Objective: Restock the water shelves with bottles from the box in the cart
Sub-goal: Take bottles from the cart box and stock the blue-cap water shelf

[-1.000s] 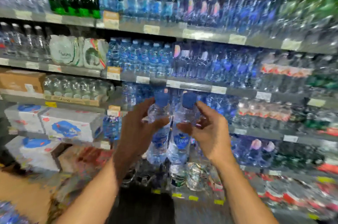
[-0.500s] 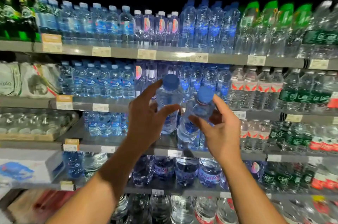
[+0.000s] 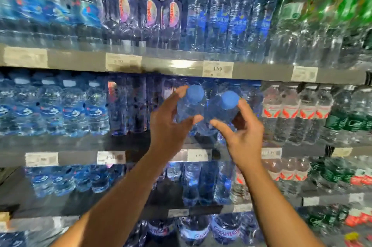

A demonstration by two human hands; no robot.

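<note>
Your left hand point(image 3: 169, 123) and right hand point(image 3: 243, 134) each wrap one full blue-capped bottle point(image 3: 191, 105), point(image 3: 223, 111) at the middle shelf point(image 3: 141, 156) mouth, side by side. They're heavy-ish w/ thin, slick walls, so grip the body below the shoulder, not the cap. Vs 0.5 s ago, both bottles sit further in, tipped toward the shelf.

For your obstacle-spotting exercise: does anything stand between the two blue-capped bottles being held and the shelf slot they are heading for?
Nothing visible does. The left blue-capped clear bottle and the right one are tipped toward a dark gap on the middle grey shelf, level with the hands.
</note>
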